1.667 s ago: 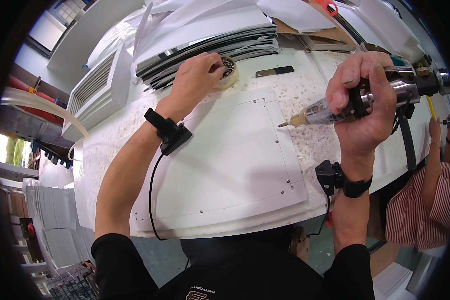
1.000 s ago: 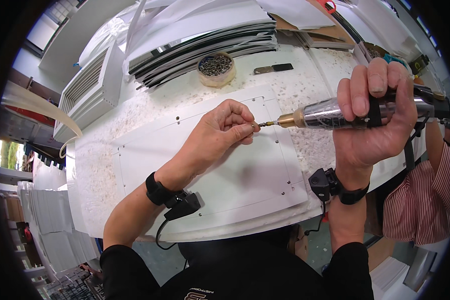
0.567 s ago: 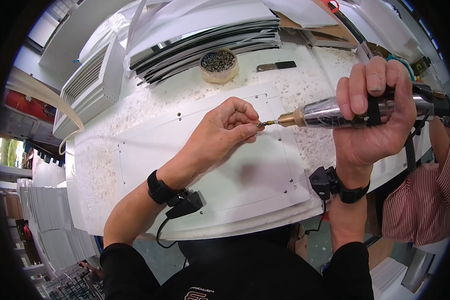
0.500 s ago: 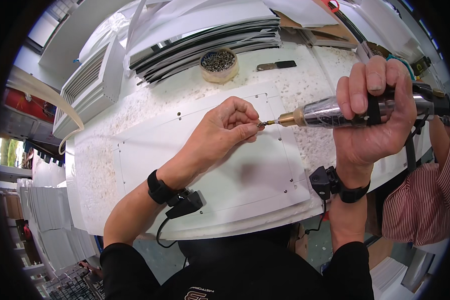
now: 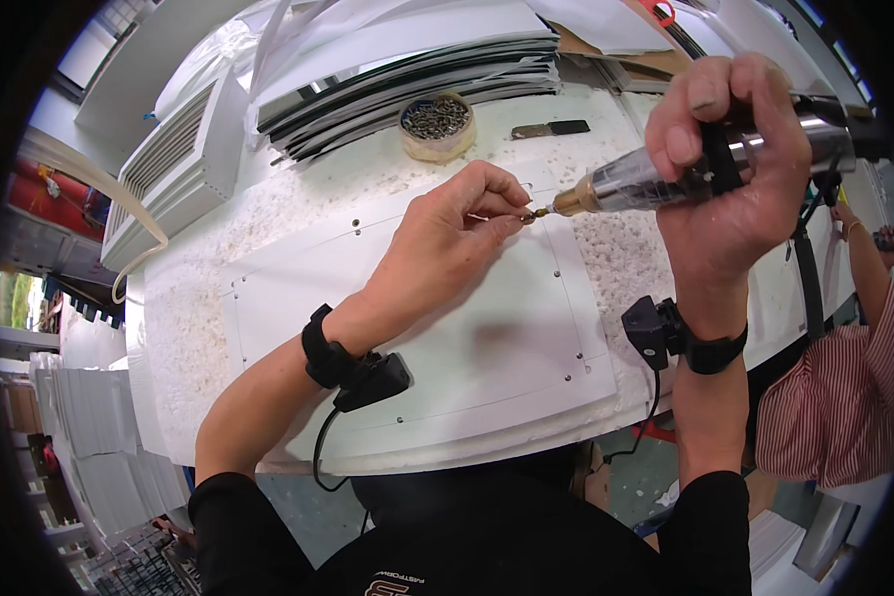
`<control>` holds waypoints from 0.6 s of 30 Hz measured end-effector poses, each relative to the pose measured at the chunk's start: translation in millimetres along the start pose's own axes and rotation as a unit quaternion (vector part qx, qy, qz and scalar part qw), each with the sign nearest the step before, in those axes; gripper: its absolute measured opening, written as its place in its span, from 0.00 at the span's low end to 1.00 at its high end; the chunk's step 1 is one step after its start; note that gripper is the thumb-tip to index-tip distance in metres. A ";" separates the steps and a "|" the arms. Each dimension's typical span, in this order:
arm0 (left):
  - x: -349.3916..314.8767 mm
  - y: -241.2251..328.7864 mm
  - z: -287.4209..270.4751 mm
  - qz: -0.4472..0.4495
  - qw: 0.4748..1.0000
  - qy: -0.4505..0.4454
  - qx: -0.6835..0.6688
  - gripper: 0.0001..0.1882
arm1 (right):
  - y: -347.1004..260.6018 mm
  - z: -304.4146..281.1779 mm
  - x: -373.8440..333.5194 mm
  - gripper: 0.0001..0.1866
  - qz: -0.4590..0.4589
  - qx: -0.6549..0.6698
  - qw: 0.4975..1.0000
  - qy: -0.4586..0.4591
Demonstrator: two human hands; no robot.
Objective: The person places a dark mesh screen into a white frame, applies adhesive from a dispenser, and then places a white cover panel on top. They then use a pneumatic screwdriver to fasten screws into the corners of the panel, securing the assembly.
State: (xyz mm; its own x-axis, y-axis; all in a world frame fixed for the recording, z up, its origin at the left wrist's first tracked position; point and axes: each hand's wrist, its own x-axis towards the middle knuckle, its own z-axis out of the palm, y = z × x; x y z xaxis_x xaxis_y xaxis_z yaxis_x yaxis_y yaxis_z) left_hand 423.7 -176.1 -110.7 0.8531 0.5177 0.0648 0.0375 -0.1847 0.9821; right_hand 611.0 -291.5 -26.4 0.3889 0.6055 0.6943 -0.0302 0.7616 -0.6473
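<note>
My right hand (image 5: 730,164) is wrapped round a metal power screwdriver (image 5: 621,183), held nearly level with its brass nose pointing left. At the tip of its bit, my left hand (image 5: 457,233) pinches a small screw (image 5: 534,216) between thumb and fingers. Both hands are over the far right part of a white rectangular panel (image 5: 437,338). Thin lines run near the panel's edges, with small dark screws or holes along them. Behind my left hand stands a round tub (image 5: 437,147) full of small screws.
A flat scraper-like blade with a black handle (image 5: 551,129) lies right of the tub. Stacked sheets (image 5: 407,84) fill the back of the table (image 5: 184,397). White louvred frames (image 5: 174,174) stand at the far left. Another person in a striped top (image 5: 829,397) is at the right.
Both hands have moved away from me, toward the panel's far right corner, with the screw and screwdriver. The screwdriver now tilts more, its nose lower toward the left.
</note>
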 end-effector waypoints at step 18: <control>29.6 -8.6 2.4 0.023 0.993 -0.021 0.115 0.10 | 35.5 12.9 34.4 0.16 0.054 -0.108 0.992 -0.022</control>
State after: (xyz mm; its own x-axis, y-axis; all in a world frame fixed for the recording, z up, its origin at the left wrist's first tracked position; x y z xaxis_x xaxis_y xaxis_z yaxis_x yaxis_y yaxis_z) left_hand 449.8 -161.2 -117.6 0.8773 0.4703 0.0959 0.1122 -0.3953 0.9117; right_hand 611.5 -240.7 -21.4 0.3528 0.6938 0.6279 0.1316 0.6276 -0.7674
